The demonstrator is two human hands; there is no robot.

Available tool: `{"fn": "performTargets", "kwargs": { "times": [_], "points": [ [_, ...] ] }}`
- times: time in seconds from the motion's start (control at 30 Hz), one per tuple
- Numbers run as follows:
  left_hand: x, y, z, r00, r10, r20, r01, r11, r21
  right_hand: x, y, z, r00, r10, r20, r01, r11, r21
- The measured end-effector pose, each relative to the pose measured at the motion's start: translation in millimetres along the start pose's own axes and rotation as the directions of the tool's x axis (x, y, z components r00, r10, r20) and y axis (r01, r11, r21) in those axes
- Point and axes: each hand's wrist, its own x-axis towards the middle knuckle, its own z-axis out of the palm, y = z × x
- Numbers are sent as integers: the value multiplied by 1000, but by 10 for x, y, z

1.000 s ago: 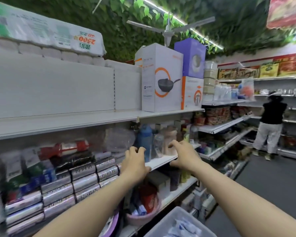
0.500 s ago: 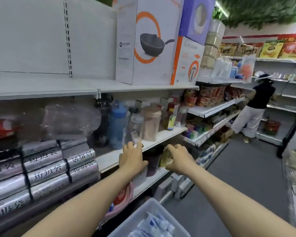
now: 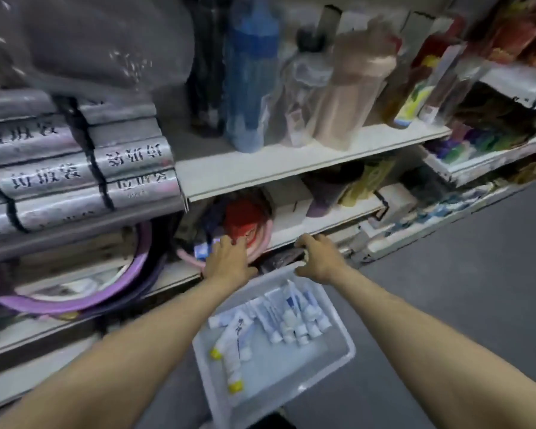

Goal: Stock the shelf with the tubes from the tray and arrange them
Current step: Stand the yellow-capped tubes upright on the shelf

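A clear plastic tray (image 3: 341, 351) sits low in front of the shelving and holds several white and blue tubes (image 3: 291, 317), two of them with yellow caps. My left hand (image 3: 229, 258) hovers with loose fingers over the far left corner of the tray, in front of a pink basin (image 3: 260, 243) on a lower shelf. My right hand (image 3: 318, 257) is loosely curled above the tray's far edge and holds nothing. Both hands are apart from the tubes. A small blue and white pack (image 3: 203, 250) lies by the left hand's fingertips.
The white shelf (image 3: 291, 168) above carries bottles, among them a blue one (image 3: 248, 75) and a beige one (image 3: 350, 88). Silver rolls (image 3: 74, 178) are stacked at the left. A purple basin (image 3: 81, 292) stands on the low shelf at left. Grey floor (image 3: 462, 274) lies to the right.
The view has tipped down from the upper shelves to the low shelves and the tray. Both hands have dropped from the middle shelf's edge to just above the tray's far edge.
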Motion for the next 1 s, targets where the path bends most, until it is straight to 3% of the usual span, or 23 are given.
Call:
{"fn": "performTargets", "kwargs": {
  "times": [0.1,0.23,0.37,0.47,0.53,0.63,0.7,0.87,1.0],
  "points": [
    [38,-237,469,980,-151,129,160,985,-61,319,70,480,990,-39,138,37,999,17],
    [-56,-509,1147,899,-324,294,375,916,-138,514,151,1181,931,-41,364,18,998,66],
    [-297,-706,1774,783,-477,400,581,789,-197,515,282,1920,813,-43,580,-92,975,202],
    [-434,-808,2166,726,-535,432,660,720,-215,481,347,2412,730,-24,683,-213,942,261],
    [-462,-870,2368,723,-534,438,670,696,-259,463,364,2688,667,3,745,-372,868,329],
    [-375,-945,2547,735,-523,431,666,675,-318,427,357,3021,505,56,861,-668,657,349],
    [-254,-1000,2633,740,-528,417,666,661,-345,395,350,3243,446,92,890,-772,543,330],
    [58,-1117,2889,728,-555,402,676,678,-288,278,265,3651,369,100,924,-888,331,319],
    [168,-1130,3044,705,-587,397,701,660,-268,198,206,3889,352,93,931,-898,313,308]
  ]
}}
